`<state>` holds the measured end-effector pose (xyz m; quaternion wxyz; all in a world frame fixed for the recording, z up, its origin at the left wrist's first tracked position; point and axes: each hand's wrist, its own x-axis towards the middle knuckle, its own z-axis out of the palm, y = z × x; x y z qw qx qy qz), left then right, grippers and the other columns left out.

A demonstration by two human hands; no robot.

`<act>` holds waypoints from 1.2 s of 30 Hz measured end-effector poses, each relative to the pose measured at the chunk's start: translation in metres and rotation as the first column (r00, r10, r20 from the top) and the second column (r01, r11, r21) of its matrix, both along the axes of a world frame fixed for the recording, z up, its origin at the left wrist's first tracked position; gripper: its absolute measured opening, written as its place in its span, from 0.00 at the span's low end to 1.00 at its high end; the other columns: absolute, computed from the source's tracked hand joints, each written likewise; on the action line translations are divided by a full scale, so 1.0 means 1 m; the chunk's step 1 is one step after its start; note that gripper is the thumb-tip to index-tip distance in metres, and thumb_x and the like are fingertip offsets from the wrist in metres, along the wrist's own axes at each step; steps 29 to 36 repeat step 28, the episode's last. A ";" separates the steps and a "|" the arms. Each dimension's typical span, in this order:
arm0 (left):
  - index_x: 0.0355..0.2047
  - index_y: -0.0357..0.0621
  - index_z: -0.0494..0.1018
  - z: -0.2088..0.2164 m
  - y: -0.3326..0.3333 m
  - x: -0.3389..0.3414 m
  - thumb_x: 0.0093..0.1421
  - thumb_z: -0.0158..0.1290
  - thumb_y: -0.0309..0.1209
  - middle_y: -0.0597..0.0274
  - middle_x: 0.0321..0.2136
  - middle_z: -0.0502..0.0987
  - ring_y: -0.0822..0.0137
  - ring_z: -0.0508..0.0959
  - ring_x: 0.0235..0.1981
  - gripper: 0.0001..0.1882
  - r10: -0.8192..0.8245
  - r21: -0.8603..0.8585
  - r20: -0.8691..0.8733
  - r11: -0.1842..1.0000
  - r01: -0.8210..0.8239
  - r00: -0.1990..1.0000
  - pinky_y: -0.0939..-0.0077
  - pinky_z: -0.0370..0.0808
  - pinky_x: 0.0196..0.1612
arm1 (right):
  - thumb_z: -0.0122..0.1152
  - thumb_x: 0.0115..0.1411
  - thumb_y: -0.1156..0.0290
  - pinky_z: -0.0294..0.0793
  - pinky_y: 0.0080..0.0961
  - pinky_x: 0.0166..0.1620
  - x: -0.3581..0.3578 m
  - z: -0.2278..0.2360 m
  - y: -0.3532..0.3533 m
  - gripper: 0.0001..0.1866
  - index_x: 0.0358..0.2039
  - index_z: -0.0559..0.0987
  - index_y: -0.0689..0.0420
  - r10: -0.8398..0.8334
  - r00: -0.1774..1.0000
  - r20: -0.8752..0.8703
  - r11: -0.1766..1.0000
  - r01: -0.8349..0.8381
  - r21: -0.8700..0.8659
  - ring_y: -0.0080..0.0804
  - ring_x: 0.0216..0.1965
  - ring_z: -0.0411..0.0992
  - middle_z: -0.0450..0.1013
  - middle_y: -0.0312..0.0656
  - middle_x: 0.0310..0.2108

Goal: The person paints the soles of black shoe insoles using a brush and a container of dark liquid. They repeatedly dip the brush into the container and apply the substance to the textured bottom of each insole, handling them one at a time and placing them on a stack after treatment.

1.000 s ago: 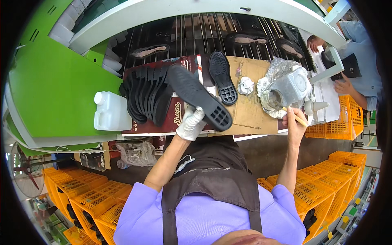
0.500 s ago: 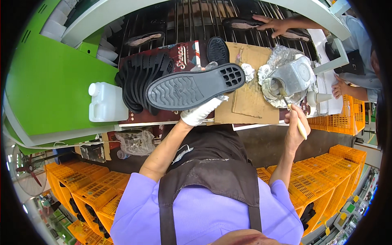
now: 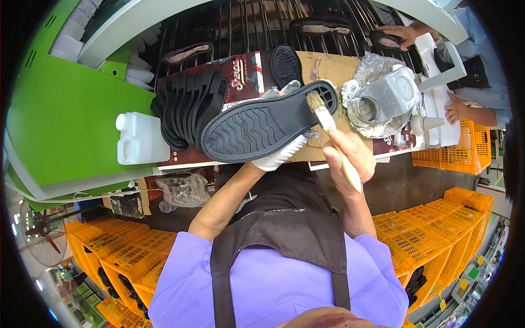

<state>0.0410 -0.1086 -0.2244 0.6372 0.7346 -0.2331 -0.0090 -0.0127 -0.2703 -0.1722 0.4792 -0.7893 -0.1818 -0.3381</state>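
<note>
A black shoe sole [image 3: 262, 124] with a wavy tread lies across my left hand [image 3: 281, 156]. That hand wears a white glove, and its fingers wrap round the sole's edges from beneath. My right hand [image 3: 351, 158] is bare and grips a paintbrush [image 3: 338, 143] by its pale handle. The bristles meet the sole near the honeycomb-patterned end. To the right, a clear plastic container [image 3: 391, 98] lies tilted on crumpled wrap, its round opening toward me. A stack of black soles [image 3: 188, 104] stands on the left, and a single sole [image 3: 286, 65] lies just behind the held one.
A white jug [image 3: 141, 138] stands by the green panel at left. Beneath the work lies cardboard [image 3: 333, 71]; beyond it, a roller conveyor carries shoe parts [image 3: 321, 26]. A co-worker's hand [image 3: 399, 36] touches one part at far right. Orange crates [image 3: 432, 235] stand on both sides behind me.
My right hand has brought the paintbrush leftward from the container's opening onto the sole. The sole has shifted slightly toward me. On the conveyor, the co-worker's hand has moved right.
</note>
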 end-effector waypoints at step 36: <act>0.63 0.41 0.47 -0.045 -0.001 -0.006 0.59 0.51 0.40 0.55 0.59 0.57 0.62 0.57 0.61 0.37 -0.231 -0.620 -0.250 0.784 0.028 0.940 0.67 0.49 0.65 | 0.66 0.51 0.69 0.69 0.21 0.25 -0.003 -0.009 0.044 0.16 0.36 0.78 0.68 0.092 0.995 -0.027 0.996 -0.092 0.009 0.30 0.20 0.71 0.74 0.47 0.24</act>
